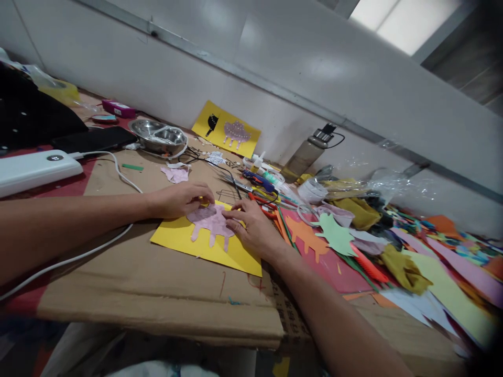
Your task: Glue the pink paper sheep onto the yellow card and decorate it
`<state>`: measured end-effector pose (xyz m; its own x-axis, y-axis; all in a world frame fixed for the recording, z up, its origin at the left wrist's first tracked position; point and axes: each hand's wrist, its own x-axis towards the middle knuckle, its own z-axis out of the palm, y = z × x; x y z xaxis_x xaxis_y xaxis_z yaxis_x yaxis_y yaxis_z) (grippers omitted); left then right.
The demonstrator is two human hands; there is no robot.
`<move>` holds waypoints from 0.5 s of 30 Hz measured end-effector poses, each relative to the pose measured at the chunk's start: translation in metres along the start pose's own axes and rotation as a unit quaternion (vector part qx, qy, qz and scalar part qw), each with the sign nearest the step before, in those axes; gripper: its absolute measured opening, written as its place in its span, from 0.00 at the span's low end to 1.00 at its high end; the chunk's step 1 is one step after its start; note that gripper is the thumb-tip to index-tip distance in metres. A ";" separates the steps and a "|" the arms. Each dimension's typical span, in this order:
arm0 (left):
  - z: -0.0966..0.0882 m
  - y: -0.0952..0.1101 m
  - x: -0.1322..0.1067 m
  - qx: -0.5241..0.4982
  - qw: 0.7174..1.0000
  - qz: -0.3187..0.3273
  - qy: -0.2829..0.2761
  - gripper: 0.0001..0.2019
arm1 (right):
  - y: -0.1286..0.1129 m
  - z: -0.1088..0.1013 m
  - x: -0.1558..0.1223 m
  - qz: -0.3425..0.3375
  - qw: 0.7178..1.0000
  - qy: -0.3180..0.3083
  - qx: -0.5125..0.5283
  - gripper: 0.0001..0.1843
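A pink cutout (212, 222) with several leg-like strips lies on a yellow card (176, 235) in front of me. My left hand (183, 200) is at the cutout's upper left, its fingers curled down onto that edge. From the right, my right hand (253, 228) rests on the cutout's other side, its fingers stretched out and apart. Part of the cutout's outline is hidden under both hands. Behind the card, a second yellow card (204, 118) leans on the wall, bearing a dotted pink shape and a small black shape.
Cardboard (157, 283) covers the table. A metal bowl (151, 131), a white power bank (39, 170) and its cable stand at left. A bottle (304, 157), a blue glue gun (259, 180), an orange cutout (308, 238), a green cutout (334, 233) and paper scraps crowd the right.
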<state>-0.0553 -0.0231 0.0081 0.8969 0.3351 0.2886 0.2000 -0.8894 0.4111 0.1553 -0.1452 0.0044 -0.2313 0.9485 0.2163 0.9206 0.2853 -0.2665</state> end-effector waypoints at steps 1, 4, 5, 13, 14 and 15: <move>0.000 -0.001 0.000 -0.002 1.000 -0.003 0.000 0.16 | 0.000 0.000 0.000 -0.002 1.000 0.000 0.000 0.17; 0.000 -0.003 0.001 -0.010 1.000 -0.003 0.008 0.14 | 0.000 0.000 0.000 -0.008 1.000 0.001 -0.001 0.16; 0.000 -0.004 0.002 -0.013 1.000 -0.004 0.011 0.13 | 0.000 0.000 0.000 -0.009 1.000 0.001 -0.002 0.16; 0.000 -0.014 0.006 -0.019 0.998 -0.062 0.003 0.14 | -0.002 -0.001 0.000 -0.002 1.000 -0.002 -0.007 0.16; 0.000 -0.015 0.008 -0.020 0.998 -0.065 -0.004 0.14 | -0.002 -0.001 0.000 -0.001 1.000 -0.001 -0.007 0.16; 0.000 -0.015 0.010 -0.021 0.997 -0.068 -0.012 0.15 | -0.002 -0.001 0.000 0.000 1.000 0.000 -0.007 0.16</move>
<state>-0.0488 -0.0068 0.0048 0.8718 0.4439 0.2071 0.3043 -0.8222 0.4810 0.1539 -0.1455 0.0056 -0.2318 0.9483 0.2166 0.9247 0.2840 -0.2536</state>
